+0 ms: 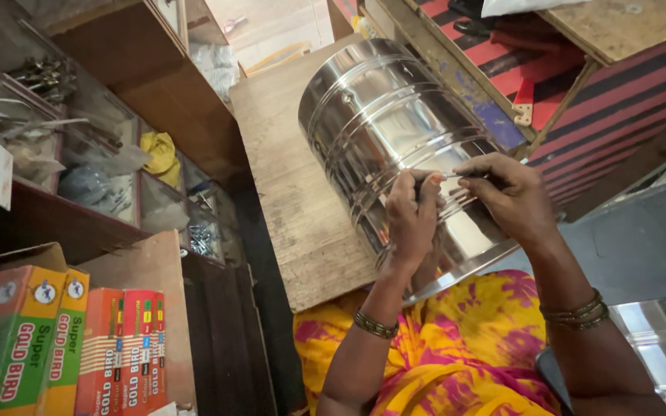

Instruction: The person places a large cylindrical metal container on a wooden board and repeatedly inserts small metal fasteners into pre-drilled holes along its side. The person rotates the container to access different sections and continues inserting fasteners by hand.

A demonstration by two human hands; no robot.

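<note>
On the wooden board (287,192) mid-scene, a big shiny steel drum (395,131) lies tilted on its side, near end over the person's yellow-pink lap. Both hands sit on its ribbed wall: left hand (412,216) curled, fingertips pressed to the metal, right hand (510,192) pinching a thin dark tool (464,176) against it. Colourful boxes (63,339) sit near left, cluttered shelves (79,146) far left.

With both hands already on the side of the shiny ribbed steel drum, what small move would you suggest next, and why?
Probably a short, steady stroke of the thin metal tool along the shiny ribbed steel drum. The right hand pinches the tool with its tip against the wall, the left hand braces beside it, and the drum lies tilted on the wooden board, so it could roll.
</note>
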